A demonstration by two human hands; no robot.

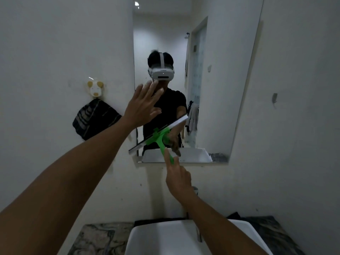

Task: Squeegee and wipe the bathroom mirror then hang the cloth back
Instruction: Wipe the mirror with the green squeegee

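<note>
The bathroom mirror [220, 80] hangs on the white wall above the sink. My right hand [177, 176] grips the handle of a green squeegee [161, 138], whose white blade lies tilted across the mirror's lower left corner. My left hand [142, 105] is raised with fingers spread, its palm toward the mirror's left edge and holding nothing; whether it touches the glass is unclear. A dark striped cloth [94, 119] hangs on the wall left of the mirror, under a small animal-shaped hook [95, 88].
A white sink [152, 240] sits below my arms with a tap [199, 234] at its back. A marbled countertop [99, 238] flanks it. A person's reflection shows in the mirror. A small metal hook [274, 99] is on the right wall.
</note>
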